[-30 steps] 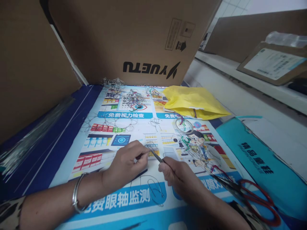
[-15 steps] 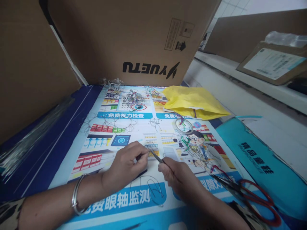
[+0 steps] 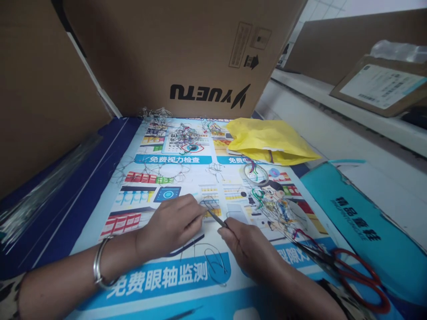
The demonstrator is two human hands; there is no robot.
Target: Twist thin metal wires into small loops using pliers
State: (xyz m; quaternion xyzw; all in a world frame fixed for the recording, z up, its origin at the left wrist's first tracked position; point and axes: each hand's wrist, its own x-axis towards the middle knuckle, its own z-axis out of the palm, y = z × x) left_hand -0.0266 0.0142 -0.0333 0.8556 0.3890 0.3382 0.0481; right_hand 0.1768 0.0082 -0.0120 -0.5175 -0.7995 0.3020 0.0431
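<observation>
My left hand [image 3: 176, 222], with a silver bangle at its wrist, is closed in a pinch at the middle of the printed sheet. A thin dark wire loop [image 3: 209, 201] shows just beyond its fingertips and seems to run into the pinch. My right hand [image 3: 245, 244] is wrapped round a slim, pointed grey metal tool [image 3: 217, 218], which looks like tweezers. The tool's tip meets the wire by the left fingertips. Loose curved wires [image 3: 215, 264] lie on the sheet between my wrists.
Red-handled scissors [image 3: 356, 271] lie right of my right forearm, beside tangled wires [image 3: 280, 209] and a clear tape roll [image 3: 256, 174]. Farther back are a wire heap [image 3: 187, 135] and a yellow bag [image 3: 270, 140]. Cardboard [image 3: 150, 53] stands behind; straight wires [image 3: 40, 200] lie left.
My left hand has turned slightly, its back now more upward and its forearm a little farther left. The right hand and its tool have barely moved.
</observation>
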